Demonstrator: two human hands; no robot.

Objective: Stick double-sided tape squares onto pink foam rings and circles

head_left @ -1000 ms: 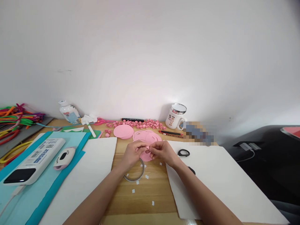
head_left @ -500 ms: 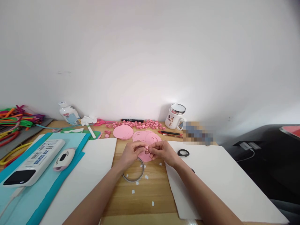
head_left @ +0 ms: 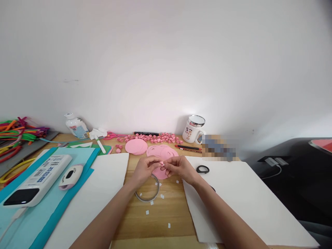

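Note:
Between the fingertips of both hands is a small rolled pink paper piece [head_left: 162, 164]. My left hand [head_left: 145, 169] pinches it from the left, and my right hand [head_left: 181, 168] grips it from the right. Flat pink paper cutouts [head_left: 158, 150] lie just behind and beneath the hands, beside a stack of pink paper circles [head_left: 136, 146]. Many small pink rolls [head_left: 155, 138] are heaped near the wall. Below my left hand lies a grey tape ring [head_left: 147, 200], with small white squares [head_left: 147, 212] around it.
White boards [head_left: 249, 200] lie at both sides. A mug [head_left: 190, 133], pencils [head_left: 188, 148] and black-handled scissors [head_left: 202, 169] are on the right. On the left are a white device [head_left: 38, 180], teal sheets [head_left: 77, 180], a bottle [head_left: 76, 127] and colourful pipe cleaners [head_left: 18, 133].
The small pink piece has turned slightly between the fingertips. Both hands stay in nearly the same place.

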